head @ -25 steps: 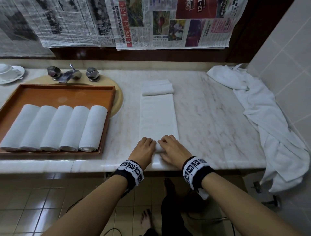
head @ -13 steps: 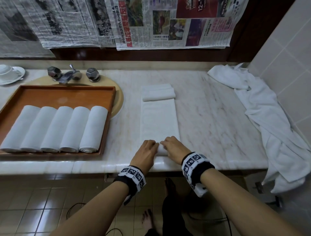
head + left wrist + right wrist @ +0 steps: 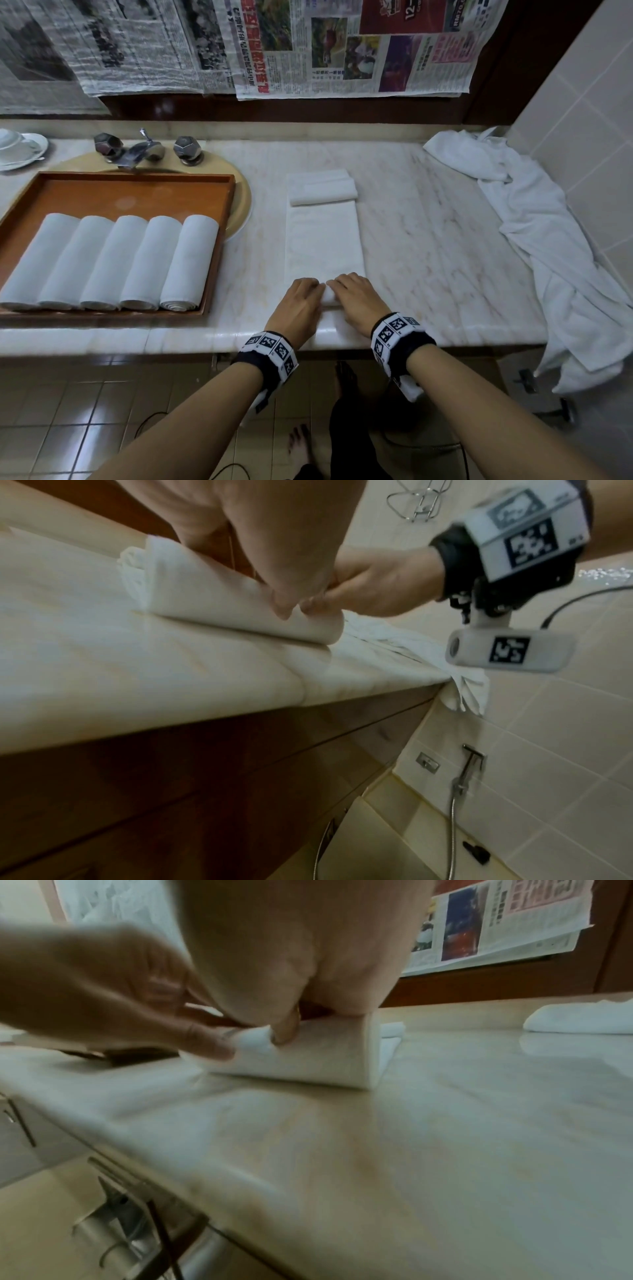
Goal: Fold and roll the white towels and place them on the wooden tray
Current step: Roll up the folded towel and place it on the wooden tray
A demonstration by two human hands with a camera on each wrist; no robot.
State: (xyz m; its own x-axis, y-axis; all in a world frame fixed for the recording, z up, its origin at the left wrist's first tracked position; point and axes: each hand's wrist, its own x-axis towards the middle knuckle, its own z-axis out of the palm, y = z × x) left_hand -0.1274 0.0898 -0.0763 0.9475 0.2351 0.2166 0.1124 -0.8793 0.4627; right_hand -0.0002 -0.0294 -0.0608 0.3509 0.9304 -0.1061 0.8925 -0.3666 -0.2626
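Observation:
A white towel (image 3: pixel 323 240), folded into a long strip, lies on the marble counter (image 3: pixel 428 240), running away from me. Its near end is a thick roll (image 3: pixel 328 297). My left hand (image 3: pixel 304 298) and right hand (image 3: pixel 354 294) sit side by side on the roll with fingers curled over it. In the left wrist view my left hand (image 3: pixel 274 588) pinches the roll (image 3: pixel 222 604). In the right wrist view my right hand's thumb (image 3: pixel 284 1031) digs into the roll (image 3: pixel 308 1058). The wooden tray (image 3: pixel 137 192) at the left holds several rolled towels (image 3: pixel 109 260) in a row.
A small folded towel (image 3: pixel 322 188) lies across the strip's far end. A large crumpled white towel (image 3: pixel 548 246) hangs over the counter's right end by the tiled wall. The tray sits over a sink with a tap (image 3: pixel 140 152); a cup and saucer (image 3: pixel 20 149) stand at the far left.
Both hands have pushed the roll away from the counter's front edge. The roll is thicker and the flat part of the strip is shorter.

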